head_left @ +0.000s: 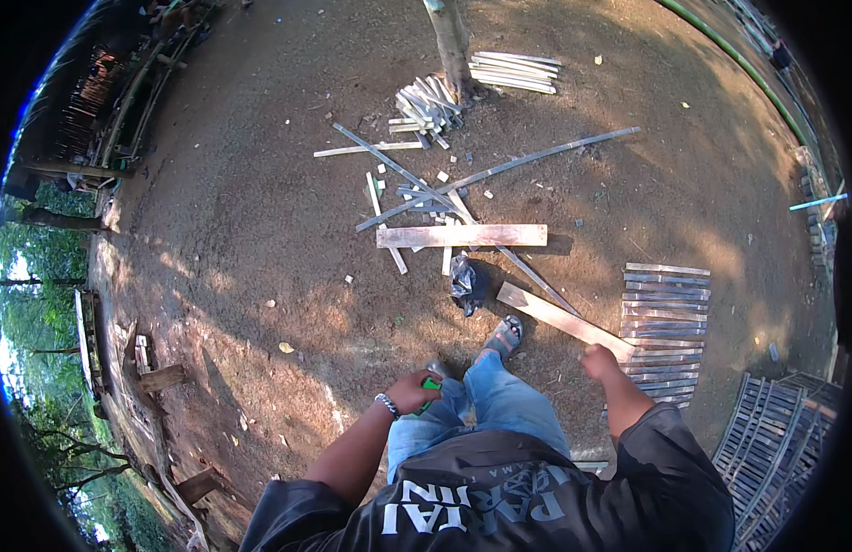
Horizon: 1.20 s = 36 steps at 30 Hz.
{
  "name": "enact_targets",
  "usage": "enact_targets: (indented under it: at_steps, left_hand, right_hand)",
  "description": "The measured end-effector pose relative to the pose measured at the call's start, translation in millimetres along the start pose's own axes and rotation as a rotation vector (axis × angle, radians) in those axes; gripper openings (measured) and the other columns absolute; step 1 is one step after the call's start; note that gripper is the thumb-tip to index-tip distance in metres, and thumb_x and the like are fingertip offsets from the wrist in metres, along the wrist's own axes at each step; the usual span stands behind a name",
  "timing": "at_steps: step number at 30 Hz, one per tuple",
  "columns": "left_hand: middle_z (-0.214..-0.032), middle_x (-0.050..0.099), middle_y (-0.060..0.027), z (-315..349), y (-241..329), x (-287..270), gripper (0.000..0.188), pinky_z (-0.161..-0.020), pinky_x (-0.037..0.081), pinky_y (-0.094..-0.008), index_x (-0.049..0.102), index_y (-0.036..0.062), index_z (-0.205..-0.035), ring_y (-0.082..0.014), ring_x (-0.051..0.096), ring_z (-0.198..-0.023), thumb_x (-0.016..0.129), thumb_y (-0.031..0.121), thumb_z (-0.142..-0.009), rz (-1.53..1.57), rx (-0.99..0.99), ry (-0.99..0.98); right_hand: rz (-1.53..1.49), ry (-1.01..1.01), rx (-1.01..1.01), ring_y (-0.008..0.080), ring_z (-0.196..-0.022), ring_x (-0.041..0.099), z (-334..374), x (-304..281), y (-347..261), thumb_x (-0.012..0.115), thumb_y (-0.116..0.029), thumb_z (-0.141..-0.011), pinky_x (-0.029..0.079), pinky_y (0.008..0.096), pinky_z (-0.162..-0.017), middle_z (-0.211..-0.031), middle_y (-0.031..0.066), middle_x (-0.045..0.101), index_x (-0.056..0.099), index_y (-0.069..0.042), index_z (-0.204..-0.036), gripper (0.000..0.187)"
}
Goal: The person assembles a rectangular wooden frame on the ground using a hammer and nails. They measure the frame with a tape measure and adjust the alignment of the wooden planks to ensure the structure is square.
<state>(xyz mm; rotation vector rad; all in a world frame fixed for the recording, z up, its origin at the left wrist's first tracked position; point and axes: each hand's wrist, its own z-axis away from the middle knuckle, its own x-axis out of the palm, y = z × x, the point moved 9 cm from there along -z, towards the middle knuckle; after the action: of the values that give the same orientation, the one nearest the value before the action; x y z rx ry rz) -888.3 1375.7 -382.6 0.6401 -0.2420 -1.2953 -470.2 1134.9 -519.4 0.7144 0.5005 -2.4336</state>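
Observation:
My left hand (409,393), with a chain bracelet at the wrist, is closed around a small green object (430,394) with dark parts. The fingers hide much of it, and its kind is unclear. On the right, my right hand (600,362) is closed in a fist beside the lower edge of a flat wooden board (564,318). Whether it touches the board, or has anything inside, I cannot make out. The board slants from near my sandalled foot (507,337) to a row of slats (665,317). Ahead, another wooden board (463,236) lies crosswise over long thin strips.
A black plastic bag (464,283) stands just before my feet. Long strips (536,167) cross on the dirt among small offcuts. Cut pieces (424,106) and pale strips (516,72) lie by a tree trunk (451,41). Slatted panels (766,437) are at the lower right.

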Motion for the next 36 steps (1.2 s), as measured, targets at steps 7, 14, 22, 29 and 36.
enact_targets:
  at_steps: [7, 14, 22, 29, 36]
  left_hand:
    - [-0.133, 0.058, -0.0207, -204.6, 2.0, 34.7, 0.066, -0.109, 0.043, -0.0406, 0.063, 0.0059, -0.127, -0.0343, 0.050, -0.129, 0.073, 0.042, -0.074, -0.263, 0.194, -0.296]
    - [-0.165, 0.000, -0.0280, -397.0, -81.2, 28.9, 0.066, -0.112, 0.042, -0.0410, 0.062, 0.0185, -0.134, -0.0369, 0.047, -0.139, 0.070, 0.042, -0.074, -0.378, -0.201, -0.502]
    - [-0.166, -0.006, -0.0246, -485.0, -109.9, 28.6, 0.070, -0.113, 0.042, -0.0385, 0.057, 0.0196, -0.144, -0.0372, 0.048, -0.138, 0.070, 0.040, -0.077, -0.494, -0.077, -0.617]
    - [-0.168, -0.002, -0.0181, -487.9, -104.8, 31.6, 0.071, -0.110, 0.043, -0.0498, 0.053, 0.0216, -0.146, -0.0393, 0.049, -0.137, 0.068, 0.034, -0.077, -0.573, -0.010, -0.690]
    - [-0.168, 0.000, -0.0186, -498.3, -87.3, 19.1, 0.070, -0.107, 0.046, -0.0495, 0.051, 0.0208, -0.147, -0.0392, 0.052, -0.133, 0.067, 0.030, -0.079, -0.655, 0.038, -0.679]
  right_hand:
    - [-0.934, -0.028, 0.026, 0.0170, -0.092, 0.065, -115.0, 14.6, -149.2, 0.072, -0.028, -0.092, 0.051, 0.0332, -0.079, -0.109, 0.0069, 0.069, 0.061, -0.005, -0.124, 0.041]
    - [-1.397, -0.194, 0.321, 0.0192, -0.097, 0.066, -254.8, 113.2, -202.8, 0.068, -0.040, -0.095, 0.052, 0.0357, -0.078, -0.111, 0.0069, 0.068, 0.056, -0.009, -0.135, 0.052]
    - [-1.181, -0.027, 0.398, 0.0277, -0.114, 0.065, -468.0, 158.3, -191.1, 0.062, -0.030, -0.097, 0.050, 0.0437, -0.094, -0.123, 0.0115, 0.068, 0.060, -0.010, -0.132, 0.040]
    - [-0.317, 0.254, 0.330, 0.0340, -0.103, 0.068, -521.2, 157.1, -196.5, 0.062, -0.026, -0.093, 0.053, 0.0431, -0.092, -0.110, 0.0167, 0.072, 0.070, -0.010, -0.112, 0.026]
    - [-0.321, 0.376, 0.350, 0.0340, -0.101, 0.067, -529.7, 178.4, -204.1, 0.058, -0.024, -0.094, 0.054, 0.0443, -0.087, -0.104, 0.0162, 0.071, 0.067, -0.007, -0.102, 0.021]
